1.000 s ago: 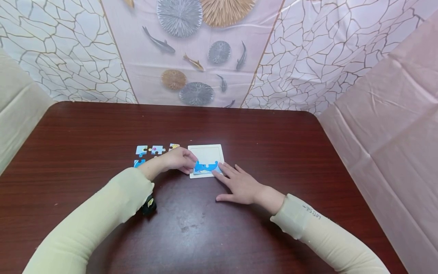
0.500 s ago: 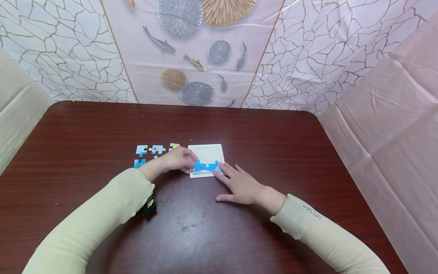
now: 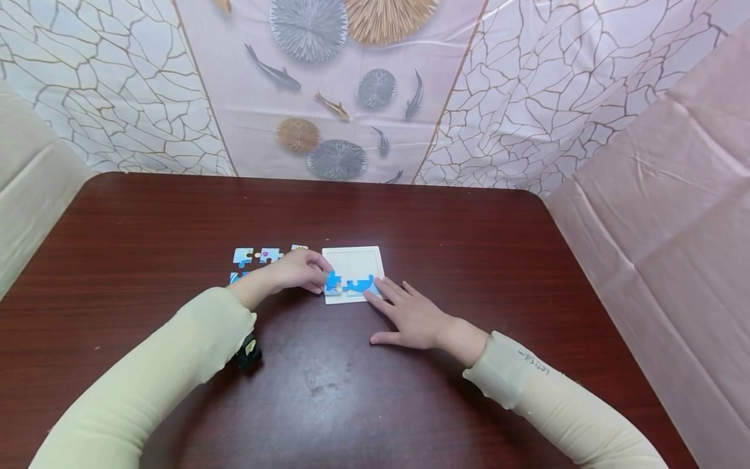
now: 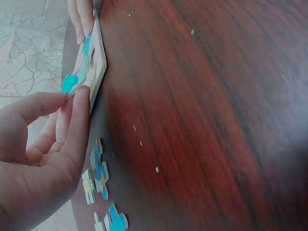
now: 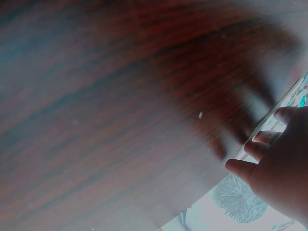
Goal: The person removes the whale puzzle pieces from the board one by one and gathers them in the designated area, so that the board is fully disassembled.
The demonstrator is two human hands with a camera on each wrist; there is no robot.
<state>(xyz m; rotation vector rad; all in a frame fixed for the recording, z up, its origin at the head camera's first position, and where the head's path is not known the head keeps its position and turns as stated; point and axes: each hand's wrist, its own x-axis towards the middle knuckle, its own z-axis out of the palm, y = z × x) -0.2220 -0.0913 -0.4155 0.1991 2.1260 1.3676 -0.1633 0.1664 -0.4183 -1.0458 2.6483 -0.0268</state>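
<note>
My left hand (image 3: 297,270) pinches a blue puzzle piece (image 3: 333,286) between thumb and forefinger, over the lower left of a white puzzle tray (image 3: 354,258). In the left wrist view this piece (image 4: 71,83) is tilted, one edge raised off the tray. A gap separates it from the blue puzzle section (image 3: 362,285) lying at the tray's lower right. Fingers of my right hand (image 3: 413,320) lie spread and nearly straight, the tips touching that section and the tray's right edge. The right wrist view shows this hand (image 5: 284,163) from behind, hiding most of the tray.
Several loose puzzle pieces lie left of the tray, among them a light blue piece (image 3: 243,256) and one with a pink mark (image 3: 270,255); my left forearm partly covers them. The brown table (image 3: 457,260) meets a patterned cloth (image 3: 375,124) at the back.
My left hand has shifted slightly left, lifting the left puzzle piece and parting it from the section on the right. The right hand has stayed in place.
</note>
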